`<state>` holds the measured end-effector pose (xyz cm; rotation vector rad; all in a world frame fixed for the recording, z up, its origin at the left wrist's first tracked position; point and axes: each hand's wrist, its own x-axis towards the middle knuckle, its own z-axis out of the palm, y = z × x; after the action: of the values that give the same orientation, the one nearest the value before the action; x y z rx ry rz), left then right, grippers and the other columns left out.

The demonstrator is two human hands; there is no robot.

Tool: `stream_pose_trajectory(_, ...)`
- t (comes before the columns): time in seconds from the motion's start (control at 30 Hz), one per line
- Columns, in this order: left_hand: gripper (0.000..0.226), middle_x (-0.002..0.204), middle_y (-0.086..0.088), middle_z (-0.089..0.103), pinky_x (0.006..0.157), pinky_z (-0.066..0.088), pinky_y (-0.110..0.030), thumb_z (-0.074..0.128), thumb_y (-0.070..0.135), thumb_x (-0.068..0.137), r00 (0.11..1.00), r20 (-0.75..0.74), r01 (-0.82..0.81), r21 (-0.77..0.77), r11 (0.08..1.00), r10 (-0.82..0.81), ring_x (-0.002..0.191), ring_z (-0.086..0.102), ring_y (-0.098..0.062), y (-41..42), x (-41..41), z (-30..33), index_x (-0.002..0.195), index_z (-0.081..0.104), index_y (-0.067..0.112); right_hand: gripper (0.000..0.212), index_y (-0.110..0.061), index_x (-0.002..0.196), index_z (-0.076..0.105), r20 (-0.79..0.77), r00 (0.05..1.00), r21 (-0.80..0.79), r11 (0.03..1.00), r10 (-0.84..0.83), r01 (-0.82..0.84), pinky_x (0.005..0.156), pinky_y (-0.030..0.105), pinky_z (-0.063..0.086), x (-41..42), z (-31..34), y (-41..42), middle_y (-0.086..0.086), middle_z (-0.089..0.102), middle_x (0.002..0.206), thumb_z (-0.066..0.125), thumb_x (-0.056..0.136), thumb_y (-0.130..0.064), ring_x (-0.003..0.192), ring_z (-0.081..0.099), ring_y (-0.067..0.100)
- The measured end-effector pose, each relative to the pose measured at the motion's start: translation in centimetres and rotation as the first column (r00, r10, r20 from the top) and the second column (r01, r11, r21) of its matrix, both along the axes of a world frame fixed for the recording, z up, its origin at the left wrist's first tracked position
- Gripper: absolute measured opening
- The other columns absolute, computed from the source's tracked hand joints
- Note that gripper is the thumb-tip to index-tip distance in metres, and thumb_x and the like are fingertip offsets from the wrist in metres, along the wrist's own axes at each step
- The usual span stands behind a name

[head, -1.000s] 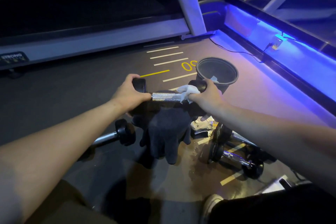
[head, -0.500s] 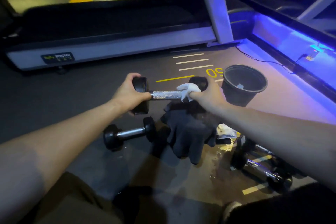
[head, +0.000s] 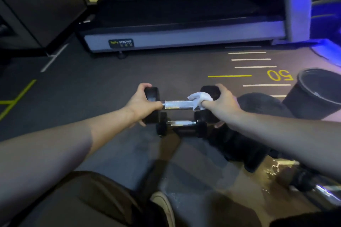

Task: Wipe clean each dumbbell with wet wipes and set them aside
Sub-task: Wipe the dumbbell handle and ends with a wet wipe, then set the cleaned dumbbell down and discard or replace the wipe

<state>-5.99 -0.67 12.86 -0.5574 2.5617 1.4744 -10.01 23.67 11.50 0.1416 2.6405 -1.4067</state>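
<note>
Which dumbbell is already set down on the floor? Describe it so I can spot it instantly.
Start at the grey treadmill along the far side, then come down across the dark floor to the two hands. Directly beneath the held dumbbell, which the left hand and right hand grip, lies the floor dumbbell. It alone rests untouched, with no white wipe against it.

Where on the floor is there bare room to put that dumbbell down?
Bare floor lies left of the left hand, between the treadmill and the yellow line. It is crowded below the held dumbbell: another dumbbell, dark cloth, bucket.
</note>
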Motion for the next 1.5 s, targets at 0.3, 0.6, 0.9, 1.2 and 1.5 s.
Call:
stream_pose_trajectory(0.3, 0.079, 0.109, 0.009, 0.059, 0.049, 0.059, -0.052, 0.073, 0.035, 0.059, 0.996, 0.084, -0.003, 0.085, 0.996, -0.004, 0.086, 0.068, -0.027, 0.5, 1.4, -8.1, 0.128, 0.037, 0.049, 0.077, -0.036, 0.133, 0.045, 0.133, 0.99, 0.049, 0.998, -0.037, 0.031, 0.039, 0.045, 0.055, 1.3, -6.1, 0.2, 0.002, 0.062, 0.103, 0.074, 0.063, -0.027, 0.079, 0.065, 0.023)
stream_pose_trajectory(0.6, 0.074, 0.114, -0.002, 0.064, 0.063, 0.052, -0.034, 0.078, 0.017, 0.075, 0.987, 0.157, 0.022, 0.071, 0.997, -0.033, 0.084, 0.063, -0.023, 0.8, 1.3, -17.3, 0.134, 0.038, 0.037, 0.058, -0.03, 0.116, 0.055, 0.234, 0.971, 0.05, 0.998, -0.057, 0.046, 0.07, 0.03, 0.055, 2.3, -15.5, 1.0, -0.002, 0.067, 0.1, 0.075, 0.061, -0.027, 0.092, 0.065, 0.021)
stream_pose_trajectory(0.9, 0.089, 0.126, -0.003, 0.06, 0.095, 0.043, -0.026, 0.081, 0.009, 0.076, 0.977, 0.2, 0.091, -0.068, 0.994, -0.075, 0.118, 0.057, -0.023, 1.7, 1.4, -23.8, 0.149, 0.033, 0.021, 0.037, -0.035, 0.091, 0.053, 0.283, 0.954, 0.104, 0.986, 0.099, -0.133, 0.075, 0.024, 0.048, 1.3, -20.4, 2.2, -0.012, 0.063, 0.096, 0.082, 0.07, -0.026, 0.087, 0.061, 0.007)
stream_pose_trajectory(1.2, 0.101, 0.142, -0.006, 0.052, 0.104, 0.04, -0.03, 0.082, 0.017, 0.078, 0.932, 0.325, 0.194, -0.077, 0.978, -0.16, 0.127, 0.052, -0.024, 1.4, -0.4, -23.4, 0.156, 0.018, 0.02, 0.064, -0.028, 0.132, 0.043, 0.352, 0.927, 0.136, 0.972, 0.133, -0.191, 0.09, 0.026, 0.038, 1.1, -21.4, 3.3, -0.005, 0.054, 0.125, 0.073, 0.078, -0.045, 0.119, 0.055, 0.019)
stream_pose_trajectory(1.5, 0.089, 0.15, -0.012, 0.043, 0.109, 0.039, -0.037, 0.079, 0.027, 0.083, 0.944, 0.292, 0.218, -0.209, 0.953, -0.152, 0.134, 0.046, -0.031, -0.2, 1.5, -20.4, 0.153, 0.024, 0.022, 0.015, -0.023, 0.092, 0.054, 0.101, 0.99, 0.326, 0.937, 0.095, -0.124, 0.079, 0.042, 0.05, 3.9, -18.8, 2.1, -0.002, 0.044, 0.107, 0.06, 0.088, -0.036, 0.093, 0.056, 0.022)
